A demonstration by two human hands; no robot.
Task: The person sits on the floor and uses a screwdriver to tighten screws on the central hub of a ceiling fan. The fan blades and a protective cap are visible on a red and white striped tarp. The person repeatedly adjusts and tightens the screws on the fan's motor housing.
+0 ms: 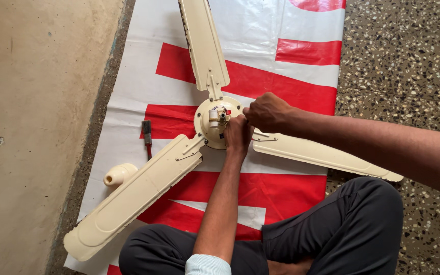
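Observation:
A cream ceiling fan lies on a red and white sheet (291, 30), its round motor hub (211, 127) in the middle and three blades spreading out. My left hand (237, 136) is closed against the hub's right edge. My right hand (268, 112) is closed just above it, knuckles up, touching the hub near the base of the right blade (322, 155). What the fingers pinch is hidden. A short shaft with wires (219, 116) sticks up from the hub's centre.
A small dark-headed tool with a red handle (147, 136) lies left of the hub. A cream cone-shaped cover (119, 174) rests beside the lower-left blade (128, 201). A plain wall base runs along the left; speckled floor (398, 66) lies right. My crossed legs (342, 229) sit below.

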